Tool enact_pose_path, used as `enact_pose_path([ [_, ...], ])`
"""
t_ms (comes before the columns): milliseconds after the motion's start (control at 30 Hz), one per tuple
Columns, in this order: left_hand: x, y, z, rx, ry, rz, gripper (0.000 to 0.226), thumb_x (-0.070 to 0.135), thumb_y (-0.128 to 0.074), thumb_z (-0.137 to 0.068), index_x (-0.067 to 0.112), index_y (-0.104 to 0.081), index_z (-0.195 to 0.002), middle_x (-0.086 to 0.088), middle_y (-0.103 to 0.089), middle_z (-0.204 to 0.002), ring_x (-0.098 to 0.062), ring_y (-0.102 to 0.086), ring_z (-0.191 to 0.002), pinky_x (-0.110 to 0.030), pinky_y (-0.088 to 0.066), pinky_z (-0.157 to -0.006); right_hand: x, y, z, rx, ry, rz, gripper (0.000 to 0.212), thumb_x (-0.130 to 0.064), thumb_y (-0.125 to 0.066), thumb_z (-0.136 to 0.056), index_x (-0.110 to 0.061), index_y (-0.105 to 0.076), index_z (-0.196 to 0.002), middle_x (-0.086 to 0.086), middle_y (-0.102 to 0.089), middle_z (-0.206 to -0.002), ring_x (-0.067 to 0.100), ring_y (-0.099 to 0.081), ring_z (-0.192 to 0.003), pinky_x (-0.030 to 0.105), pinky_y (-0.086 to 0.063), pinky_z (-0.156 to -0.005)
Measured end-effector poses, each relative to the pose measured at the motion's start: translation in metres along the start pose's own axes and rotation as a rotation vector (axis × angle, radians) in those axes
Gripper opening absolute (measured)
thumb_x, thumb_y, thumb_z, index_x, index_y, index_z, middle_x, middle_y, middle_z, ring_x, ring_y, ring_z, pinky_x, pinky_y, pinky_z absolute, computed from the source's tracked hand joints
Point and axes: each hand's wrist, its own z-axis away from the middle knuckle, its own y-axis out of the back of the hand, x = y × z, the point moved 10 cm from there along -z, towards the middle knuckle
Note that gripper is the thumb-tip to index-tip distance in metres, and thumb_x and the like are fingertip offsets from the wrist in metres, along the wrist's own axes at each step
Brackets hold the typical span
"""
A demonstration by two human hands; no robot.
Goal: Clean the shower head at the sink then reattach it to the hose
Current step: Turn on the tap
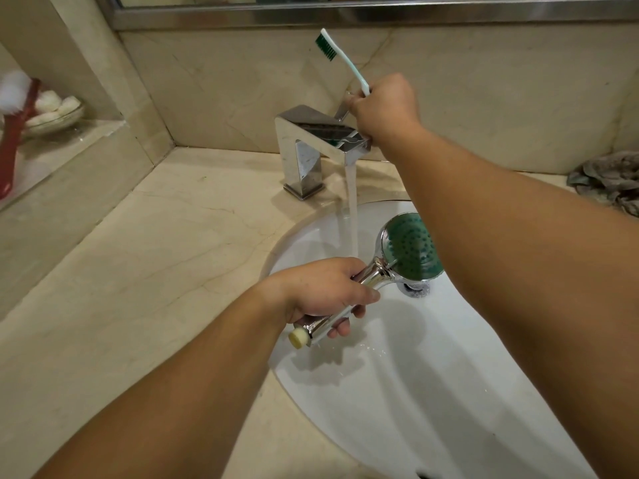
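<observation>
The left hand has its fingers wrapped round the chrome handle of the shower head, holding it over the white sink just beside the running water. The right hand grips a toothbrush, bristles up, at the tap lever.

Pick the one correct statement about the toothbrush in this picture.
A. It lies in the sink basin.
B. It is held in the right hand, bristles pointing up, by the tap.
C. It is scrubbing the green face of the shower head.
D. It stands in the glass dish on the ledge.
B: the right hand grips the toothbrush by its handle at the tap lever, bristles up, while the left hand holds the shower head over the sink.
</observation>
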Motion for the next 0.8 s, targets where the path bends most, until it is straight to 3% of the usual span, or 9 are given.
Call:
enact_pose_path([
  [300, 0.0015, -0.0007, 0.0018, 0.004, 0.000, -0.001, 0.023, 0.020, -0.058, -0.106, 0.005, -0.051, -0.122, -0.012, -0.058, -0.090, -0.019, -0.058, -0.052, -0.029, -0.048, -0.047, -0.0016, 0.0002, 0.0049, -0.018, -0.003, -0.018, 0.023, -0.037, -0.069, -0.091, -0.014, -0.071, -0.094, 0.001, -0.065, -0.076, 0.021, -0.072, -0.077, 0.045, -0.062, -0.072],
  [433, 0.0012, -0.0001, 0.0016, 0.002, -0.001, 0.006, 0.021, 0.020, -0.058, -0.105, 0.006, -0.052, -0.120, -0.011, -0.059, -0.089, -0.019, -0.058, -0.052, -0.030, -0.048, -0.047, -0.0019, 0.0004, 0.0053, -0.014, -0.008, -0.022, 0.023, -0.037, -0.069, -0.091, -0.014, -0.071, -0.093, 0.001, -0.063, -0.073, 0.020, -0.067, -0.067, 0.045, -0.062, -0.072],
  [667, 0.0008, -0.0016, 0.0018, -0.006, 0.002, 0.015, 0.018, 0.019, -0.058, -0.106, 0.007, -0.052, -0.117, -0.012, -0.059, -0.090, -0.020, -0.057, -0.052, -0.030, -0.048, -0.047, -0.0032, 0.0019, 0.0059, -0.004, -0.006, -0.017, 0.025, -0.037, -0.070, -0.090, -0.013, -0.071, -0.086, 0.004, -0.064, -0.071, 0.027, -0.071, -0.071, 0.049, -0.061, -0.070],
  [800, 0.0013, -0.0003, 0.0015, 0.002, 0.003, 0.003, 0.021, 0.020, -0.059, -0.106, 0.006, -0.051, -0.119, -0.013, -0.059, -0.091, -0.019, -0.058, -0.052, -0.029, -0.049, -0.046, -0.0049, 0.0022, 0.0084, -0.025, 0.005, -0.025, 0.023, -0.036, -0.068, -0.092, -0.012, -0.070, -0.090, 0.002, -0.063, -0.072, 0.019, -0.065, -0.062, 0.046, -0.062, -0.068],
])
